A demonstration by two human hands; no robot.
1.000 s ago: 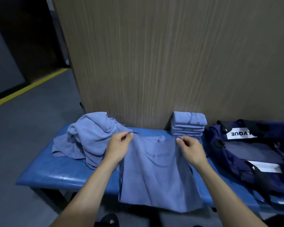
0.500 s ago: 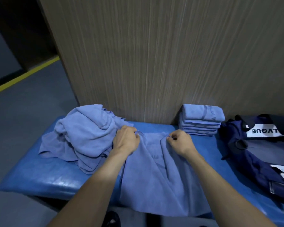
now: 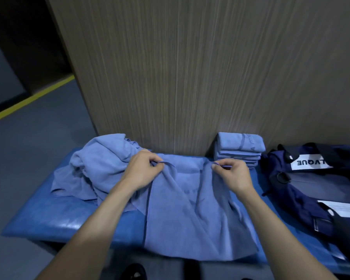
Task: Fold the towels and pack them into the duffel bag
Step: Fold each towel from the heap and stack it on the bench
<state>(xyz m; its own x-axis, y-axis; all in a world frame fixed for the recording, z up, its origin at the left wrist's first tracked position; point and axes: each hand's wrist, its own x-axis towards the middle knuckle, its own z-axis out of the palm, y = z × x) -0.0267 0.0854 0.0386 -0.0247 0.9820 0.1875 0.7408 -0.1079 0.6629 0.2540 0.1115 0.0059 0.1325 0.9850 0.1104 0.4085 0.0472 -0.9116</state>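
Observation:
A blue towel [image 3: 192, 215] lies spread across the blue bench [image 3: 55, 217], its near end hanging over the front edge. My left hand [image 3: 142, 171] pinches its far left corner and my right hand [image 3: 230, 173] pinches its far right corner, both close to the wooden wall. A heap of unfolded blue towels [image 3: 101, 160] sits to the left, touching my left hand. A stack of folded towels [image 3: 238, 148] stands against the wall to the right. The navy duffel bag [image 3: 311, 190] lies at the bench's right end.
A wood-grain wall panel [image 3: 190, 67] rises directly behind the bench. Grey floor with a yellow line [image 3: 28, 100] stretches away on the left. A dark shoe [image 3: 132, 272] shows below the bench's front edge.
Both hands carried the towel's top corners away from me toward the wall and lowered them onto the bench. The towel now lies rumpled with more of it on the seat.

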